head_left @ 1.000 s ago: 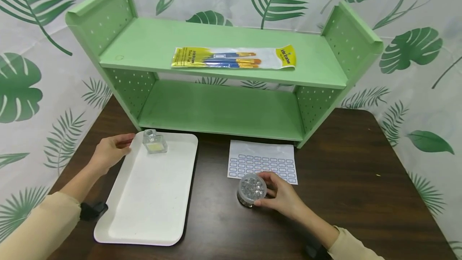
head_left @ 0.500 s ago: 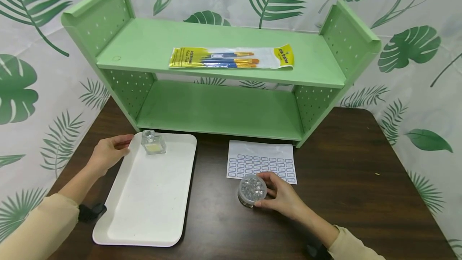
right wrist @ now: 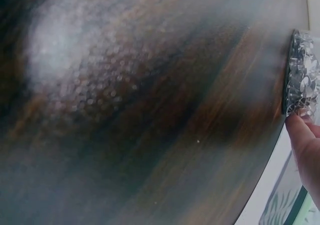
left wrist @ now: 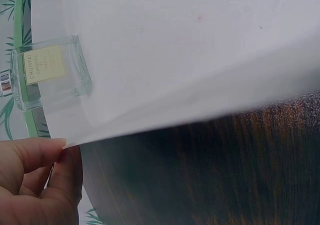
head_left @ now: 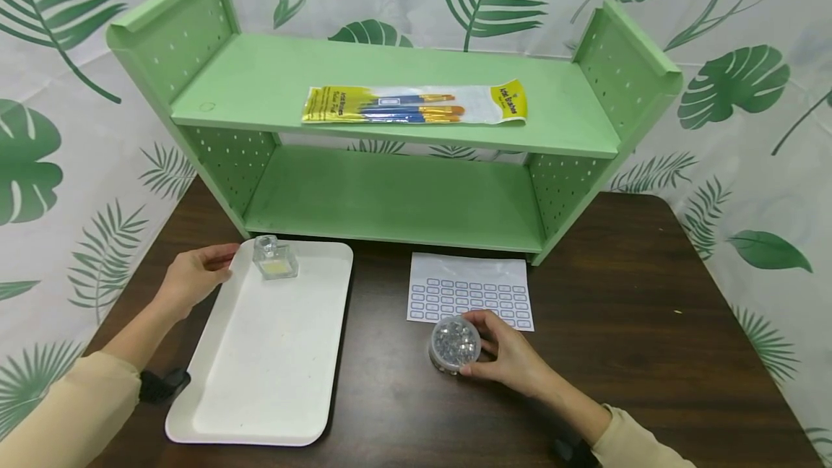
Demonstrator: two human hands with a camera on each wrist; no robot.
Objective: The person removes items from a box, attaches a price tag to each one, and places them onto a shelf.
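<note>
My left hand (head_left: 193,274) pinches the left rim of a white tray (head_left: 273,367) near its far corner, thumb and fingers on the edge in the left wrist view. In that corner of the tray stands a clear glass perfume bottle (head_left: 276,260); its pale yellow label (left wrist: 45,64) reads CHUNPAI. My right hand (head_left: 510,352) grips a round clear jar (head_left: 454,344) of shiny faceted crystals from its right side, thumb in front and fingers behind. At the edge of the right wrist view, a finger touches the crystal jar (right wrist: 302,75) low on its side.
A sheet of small blue-framed labels (head_left: 469,287) lies just behind the jar. At the back of the dark wooden table (head_left: 650,352) stands a green two-tier shelf (head_left: 396,197), with a packet of artist brushes (head_left: 416,105) on its upper board. A leaf-patterned cloth (head_left: 734,186) hangs behind.
The head view has shifted slightly, so the scene sits a little further left. Both hands keep their holds on the tray and the jar.
</note>
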